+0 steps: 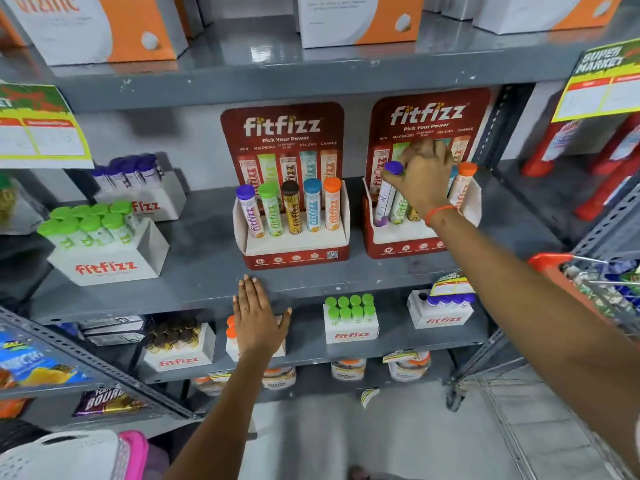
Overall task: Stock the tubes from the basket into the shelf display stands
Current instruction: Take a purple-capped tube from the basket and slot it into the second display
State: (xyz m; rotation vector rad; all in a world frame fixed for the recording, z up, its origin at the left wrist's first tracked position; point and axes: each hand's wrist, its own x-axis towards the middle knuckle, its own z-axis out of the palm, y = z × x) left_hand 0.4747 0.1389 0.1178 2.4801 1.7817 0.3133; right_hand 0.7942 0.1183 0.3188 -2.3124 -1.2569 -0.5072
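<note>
Here our right hand (pixel 424 178) reaches into the right display stand (pixel 426 237), fingers curled over the tops of the tubes; the thumb and fingertips touch the purple-capped tube (pixel 388 195), though we cannot tell whether they truly grip it. Beside it a green-labelled tube (pixel 399 209) leans in the next slot, and an orange-capped tube (pixel 462 185) stands at the far end. The wrist covers the middle slots. The stand is glossy red card with a tall printed back panel and a white stepped tray.

Just left, well apart from it, the left display stand (pixel 294 251) holds five smooth plastic cylinders with rounded caps. Bare grey metal shelf (pixel 194 258) lies between and in front of the stands.

Our left hand (pixel 258 320) rests flat and spread wide on that shelf's front edge, holding nothing. White boxes of green-capped tubes (pixel 100 244) sit further left. The wire basket (pixel 595 289) with its orange rim hangs by our right forearm, packets inside.
</note>
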